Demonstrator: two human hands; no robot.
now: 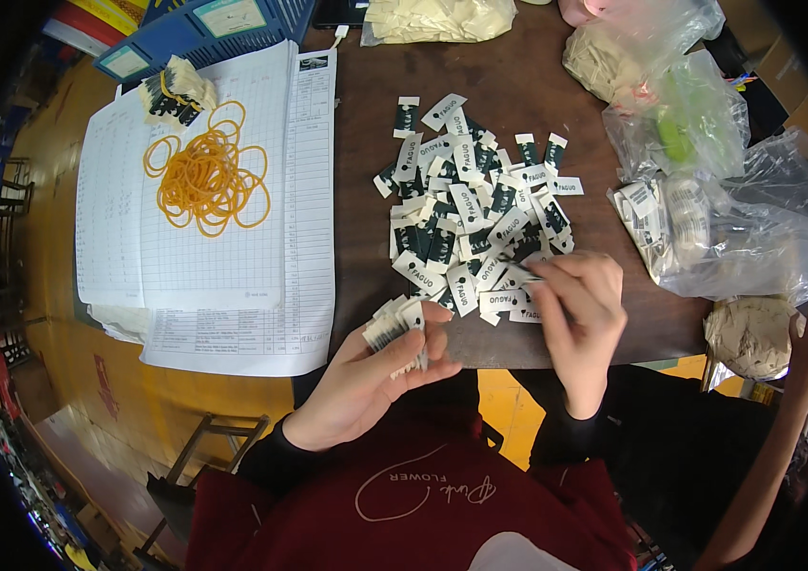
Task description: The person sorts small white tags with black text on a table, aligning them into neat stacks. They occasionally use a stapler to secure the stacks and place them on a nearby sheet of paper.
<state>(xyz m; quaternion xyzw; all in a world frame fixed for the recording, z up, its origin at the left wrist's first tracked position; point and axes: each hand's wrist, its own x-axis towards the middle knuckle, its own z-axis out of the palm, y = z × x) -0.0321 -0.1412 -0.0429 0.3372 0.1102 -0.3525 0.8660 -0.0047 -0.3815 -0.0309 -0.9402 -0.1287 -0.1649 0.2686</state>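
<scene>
- Left hand point(366, 381): palm up and half curled, the thumb pressing a small stack point(387, 328) of labels against the fingers; the stack's edges fan unevenly.
- Right hand point(587, 309): thumb and fingers drawn nearly together, seemingly pinching a single label point(524, 272), which shows almost edge-on; the fingertips are blurred, so the exact grip is hard to tell.
- The loose labels point(464, 205) lie heaped on the desk point(361, 181) just beyond and between the two hands, some white side up, some dark, overlapping at all angles.
- Each should weigh next to nothing. They look thin, flat and folded, probably soft enough to bend yet firm enough to keep their shape.
- Breaking one seems unlikely; creasing, or dragging a neighbour along, is the likelier trouble.
- Best hold for one: a light fingertip pinch on a short end or raised edge, where it sticks out of the heap.
- Best hold for the stack: across its faces, thumb opposite fingers, with steady pressure, since smooth faces could slide apart.
- Rubber bands point(199, 181) lie beyond the left hand, to its left, on paper point(109, 219).
</scene>
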